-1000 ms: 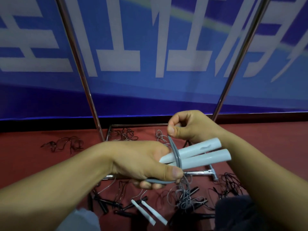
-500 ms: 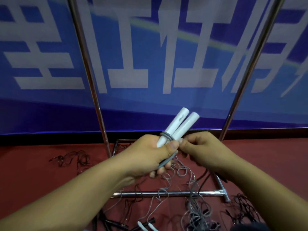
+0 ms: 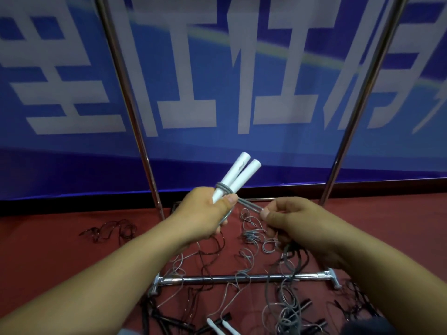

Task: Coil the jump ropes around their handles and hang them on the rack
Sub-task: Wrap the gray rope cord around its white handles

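1. The left hand (image 3: 205, 213) grips two white handles (image 3: 238, 178) held side by side, their free ends pointing up and away.
2. A grey rope (image 3: 223, 188) is wound round the handles just above the left thumb.
3. The right hand (image 3: 287, 218) pinches the rope's doubled strand, stretched between both hands.
4. Below the hands, loose ropes (image 3: 254, 240) lie tangled on the red floor (image 3: 48, 238) across the rack (image 3: 242, 278) base bar.

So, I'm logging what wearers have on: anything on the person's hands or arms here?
Nothing worn shows. The left hand and right hand are bare, with no gloves, rings or watch visible, and both forearms are bare to the frame edge, no sleeves in view.
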`<state>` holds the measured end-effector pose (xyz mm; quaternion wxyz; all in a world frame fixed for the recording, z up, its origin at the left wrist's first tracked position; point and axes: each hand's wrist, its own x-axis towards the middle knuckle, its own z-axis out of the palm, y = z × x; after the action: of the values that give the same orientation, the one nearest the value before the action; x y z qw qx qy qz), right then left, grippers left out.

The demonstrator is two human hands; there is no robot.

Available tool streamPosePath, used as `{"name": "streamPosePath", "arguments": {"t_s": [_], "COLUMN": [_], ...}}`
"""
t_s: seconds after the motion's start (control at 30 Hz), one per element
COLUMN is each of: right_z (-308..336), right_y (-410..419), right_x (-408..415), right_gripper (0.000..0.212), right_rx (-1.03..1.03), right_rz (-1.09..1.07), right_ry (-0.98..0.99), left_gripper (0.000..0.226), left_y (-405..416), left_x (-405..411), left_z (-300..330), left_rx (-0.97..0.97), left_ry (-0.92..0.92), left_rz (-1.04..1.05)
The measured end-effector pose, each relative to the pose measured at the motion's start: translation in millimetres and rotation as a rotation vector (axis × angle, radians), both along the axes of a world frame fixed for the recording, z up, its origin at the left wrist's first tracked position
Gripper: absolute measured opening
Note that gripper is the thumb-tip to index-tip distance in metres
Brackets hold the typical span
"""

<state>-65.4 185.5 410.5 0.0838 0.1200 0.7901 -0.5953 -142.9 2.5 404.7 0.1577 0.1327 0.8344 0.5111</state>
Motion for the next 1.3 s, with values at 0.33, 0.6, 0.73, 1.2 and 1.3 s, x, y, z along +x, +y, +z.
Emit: {"name": "streamPosePath", "arguments": {"t_s": [0.33,0.6,0.73,1.2,1.3], "right_z": [3.8,17.5,16.0,10.2,11.7], "right_y": [1.6,-11.1,-15.8,11.0,8.6], "right_x": [0.1,10.2,15.2,11.9,12.7], "right_gripper": [0.036,0.047,0.049,0.029,0.034], "right_rx": [0.171,0.302,0.431,0.776,0.697], "right_rz": [-0.01,0.053,0.097,0.13,0.162], "right_ry": [0.006,0.087,0.181,0.1,0.126], "left_gripper": [0.028,0.032,0.035,0.038,0.032], "left_y": [-4.6,-5.7,1.3,2.8,1.8], "left_x": [-10.3,-12.0,-14.3,-14.3,-13.5], "left_z": [-6.8,-15.0,-15.8,-23.2,-24.8], "left_rx": [-0.081,-0.394,-0.441,-0.489,-0.488], "left_ry": [0.134,0.317,0.27,0.245,0.239], "left_rz": [0.023,-0.062,-0.092,-0.116,-0.127]}}
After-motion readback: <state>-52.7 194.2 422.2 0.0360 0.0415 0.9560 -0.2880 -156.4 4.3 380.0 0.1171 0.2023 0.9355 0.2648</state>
